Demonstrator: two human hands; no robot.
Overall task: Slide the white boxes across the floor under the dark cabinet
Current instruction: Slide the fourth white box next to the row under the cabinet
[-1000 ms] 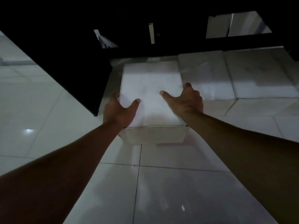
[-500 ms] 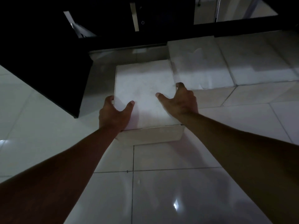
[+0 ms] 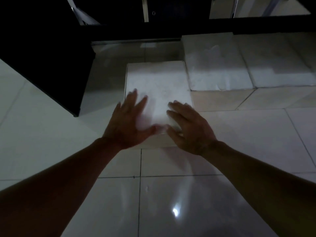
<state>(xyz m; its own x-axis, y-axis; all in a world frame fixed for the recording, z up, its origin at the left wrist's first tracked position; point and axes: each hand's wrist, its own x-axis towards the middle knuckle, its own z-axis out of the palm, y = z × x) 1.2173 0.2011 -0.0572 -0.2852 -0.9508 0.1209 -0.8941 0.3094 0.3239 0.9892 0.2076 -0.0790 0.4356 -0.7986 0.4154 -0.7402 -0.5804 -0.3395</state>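
Note:
A white box lies flat on the tiled floor, its far edge a little short of the dark cabinet. My left hand is over the box's near left corner, fingers spread, blurred. My right hand hovers over the near right corner, fingers apart. Neither hand grips the box; whether they touch it I cannot tell. Two more white boxes lie side by side to the right, their far ends at the cabinet's lower edge.
Glossy pale floor tiles with dark grout lines fill the foreground. The cabinet's dark side panel juts out at the left of the box. A gap of bare floor lies between the box and the cabinet base.
Both hands have let go of the box's sides and now lie flat over its near end with fingers spread. The view has tilted, so the box sits lower in frame.

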